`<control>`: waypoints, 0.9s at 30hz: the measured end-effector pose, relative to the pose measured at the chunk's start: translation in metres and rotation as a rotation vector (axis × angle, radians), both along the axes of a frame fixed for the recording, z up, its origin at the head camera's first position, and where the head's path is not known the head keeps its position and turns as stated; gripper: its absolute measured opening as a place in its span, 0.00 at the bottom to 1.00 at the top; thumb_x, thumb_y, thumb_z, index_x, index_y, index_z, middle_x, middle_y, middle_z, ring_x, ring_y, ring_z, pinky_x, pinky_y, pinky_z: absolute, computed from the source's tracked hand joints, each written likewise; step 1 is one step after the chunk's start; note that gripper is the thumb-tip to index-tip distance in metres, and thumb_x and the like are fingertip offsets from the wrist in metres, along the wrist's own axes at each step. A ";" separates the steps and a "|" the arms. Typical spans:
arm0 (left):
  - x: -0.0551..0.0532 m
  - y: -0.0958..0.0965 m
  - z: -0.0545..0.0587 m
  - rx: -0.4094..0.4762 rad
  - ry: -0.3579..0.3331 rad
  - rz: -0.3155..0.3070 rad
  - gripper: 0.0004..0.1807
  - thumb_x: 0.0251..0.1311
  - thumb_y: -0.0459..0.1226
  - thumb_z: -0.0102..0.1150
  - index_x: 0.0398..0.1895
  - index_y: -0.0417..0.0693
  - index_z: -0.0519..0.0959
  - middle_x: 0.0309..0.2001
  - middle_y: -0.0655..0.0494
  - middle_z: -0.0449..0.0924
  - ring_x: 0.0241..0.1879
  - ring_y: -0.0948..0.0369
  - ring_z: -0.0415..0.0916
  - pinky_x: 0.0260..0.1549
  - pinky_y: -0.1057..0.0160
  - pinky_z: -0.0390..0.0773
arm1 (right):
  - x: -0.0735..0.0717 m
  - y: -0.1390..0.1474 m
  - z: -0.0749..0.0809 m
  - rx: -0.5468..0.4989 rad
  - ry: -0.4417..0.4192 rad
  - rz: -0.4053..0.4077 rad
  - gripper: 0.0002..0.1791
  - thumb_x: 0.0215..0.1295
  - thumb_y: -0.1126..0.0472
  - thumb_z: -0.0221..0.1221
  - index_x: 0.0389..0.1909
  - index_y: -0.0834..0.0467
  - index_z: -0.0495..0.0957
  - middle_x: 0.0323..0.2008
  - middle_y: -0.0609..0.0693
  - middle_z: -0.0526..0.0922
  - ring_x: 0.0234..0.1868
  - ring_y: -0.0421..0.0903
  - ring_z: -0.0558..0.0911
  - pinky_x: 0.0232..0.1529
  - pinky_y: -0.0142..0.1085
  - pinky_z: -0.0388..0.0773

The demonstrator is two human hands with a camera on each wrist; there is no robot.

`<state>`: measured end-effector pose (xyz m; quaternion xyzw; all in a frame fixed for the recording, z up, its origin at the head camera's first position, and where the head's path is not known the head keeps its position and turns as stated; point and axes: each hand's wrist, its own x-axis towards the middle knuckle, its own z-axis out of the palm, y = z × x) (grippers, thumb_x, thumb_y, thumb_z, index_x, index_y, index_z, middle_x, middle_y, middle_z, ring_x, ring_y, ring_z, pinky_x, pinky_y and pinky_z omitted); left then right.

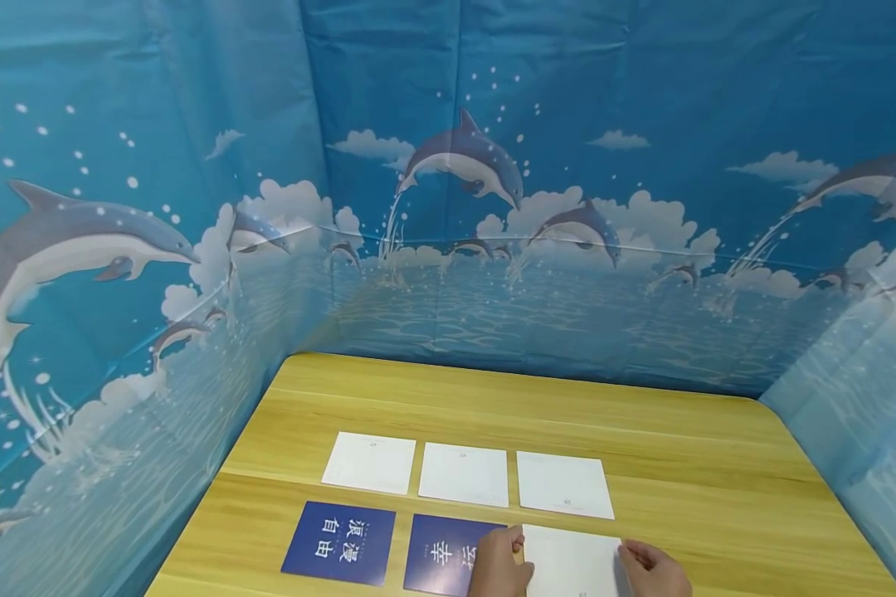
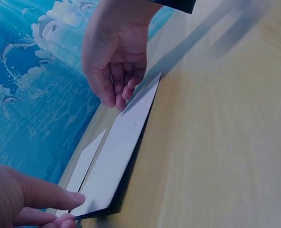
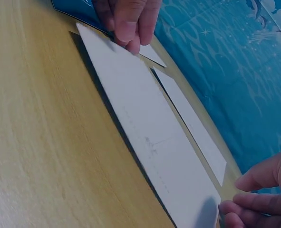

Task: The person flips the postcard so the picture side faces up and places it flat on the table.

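A white card (image 1: 573, 565) with small faint print lies between my two hands near the front of the table. My left hand (image 1: 497, 565) pinches its left edge between thumb and fingers; in the right wrist view the thumb of that left hand (image 3: 128, 26) lies along the card's corner. At the opposite edge is my right hand (image 1: 653, 570), its fingers loosely bent and the fingertips right at the border, the thumb apart from the card. A dark shadow shows under the card's near edge. Partly behind my left hand is a blue card (image 1: 436, 551) with white characters.
Another blue card (image 1: 339, 543) with white characters lies farther left. Behind runs a row of white cards: left (image 1: 370, 464), middle (image 1: 464, 474) and right (image 1: 564, 484). The wooden table (image 1: 679, 464) is enclosed by a blue dolphin-print curtain (image 1: 567, 315).
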<state>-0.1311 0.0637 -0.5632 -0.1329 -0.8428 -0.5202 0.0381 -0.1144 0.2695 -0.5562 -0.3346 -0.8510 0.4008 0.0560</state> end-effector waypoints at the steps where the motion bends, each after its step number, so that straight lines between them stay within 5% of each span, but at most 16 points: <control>1: 0.000 0.001 0.001 -0.005 0.003 0.016 0.15 0.29 0.21 0.63 0.17 0.44 0.70 0.18 0.65 0.63 0.20 0.71 0.59 0.20 0.70 0.65 | 0.000 0.000 0.000 -0.004 -0.005 0.005 0.17 0.55 0.59 0.60 0.36 0.71 0.80 0.21 0.50 0.79 0.25 0.47 0.77 0.21 0.33 0.68; 5: 0.001 0.004 0.003 0.005 0.012 0.066 0.18 0.24 0.17 0.63 0.22 0.42 0.74 0.21 0.65 0.66 0.22 0.70 0.62 0.22 0.69 0.68 | 0.001 0.001 0.001 -0.022 -0.020 0.018 0.18 0.56 0.58 0.59 0.38 0.72 0.79 0.22 0.51 0.79 0.26 0.48 0.77 0.22 0.34 0.69; 11: -0.001 0.007 0.002 0.178 -0.054 0.065 0.27 0.23 0.14 0.61 0.38 0.26 0.79 0.26 0.65 0.72 0.28 0.68 0.69 0.30 0.69 0.73 | 0.000 0.000 0.001 -0.085 0.006 0.000 0.23 0.53 0.57 0.63 0.39 0.75 0.77 0.22 0.50 0.79 0.24 0.44 0.76 0.22 0.34 0.71; 20: -0.002 0.012 0.004 0.287 -0.079 0.098 0.20 0.29 0.14 0.57 0.31 0.36 0.80 0.25 0.66 0.72 0.27 0.69 0.69 0.28 0.69 0.72 | -0.003 0.003 -0.003 -0.120 0.062 0.039 0.44 0.35 0.51 0.75 0.48 0.78 0.71 0.25 0.51 0.75 0.27 0.45 0.71 0.24 0.31 0.69; 27: -0.003 0.016 0.003 0.289 -0.054 0.140 0.18 0.30 0.15 0.57 0.27 0.40 0.80 0.25 0.68 0.70 0.26 0.70 0.68 0.28 0.70 0.72 | -0.005 0.010 0.003 -0.143 0.052 0.084 0.43 0.38 0.55 0.74 0.50 0.79 0.69 0.28 0.55 0.73 0.30 0.49 0.71 0.26 0.33 0.70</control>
